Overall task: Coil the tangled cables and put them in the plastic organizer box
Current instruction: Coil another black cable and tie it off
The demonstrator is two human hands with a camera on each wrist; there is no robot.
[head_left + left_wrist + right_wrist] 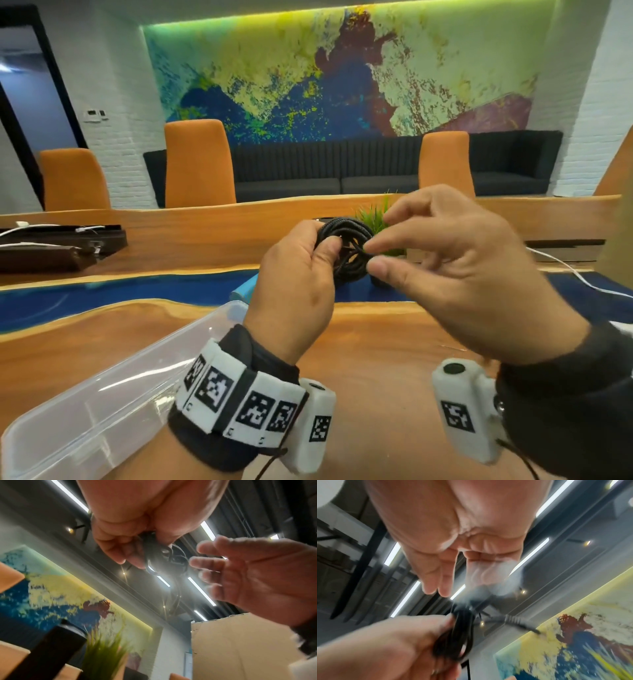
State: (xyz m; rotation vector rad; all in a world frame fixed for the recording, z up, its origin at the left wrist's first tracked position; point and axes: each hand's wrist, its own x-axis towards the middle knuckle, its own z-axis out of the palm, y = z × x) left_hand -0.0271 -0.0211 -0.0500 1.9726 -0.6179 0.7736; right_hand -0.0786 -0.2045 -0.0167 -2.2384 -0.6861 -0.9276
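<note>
A black cable (349, 240) is wound into a small coil and held up over the wooden table. My left hand (318, 246) grips the coil's left side, thumb across the loops. My right hand (373, 257) is at the coil's right side, its fingers spread and loosely extended, index and thumb tips close to a loose strand. The right wrist view shows the coil (462, 628) in the left hand (402, 635), a black plug (517, 621) sticking out to the right, and my right fingers (436, 582) above it. The clear plastic organizer box (212, 318) lies open at the lower left.
A green plant (375, 214) in a dark pot stands just behind the coil. A blue object (245, 286) lies beyond the box. White cables (575, 274) trail at the right, dark trays (61, 243) with white cables sit far left. A cardboard box (240, 642) stands at the right.
</note>
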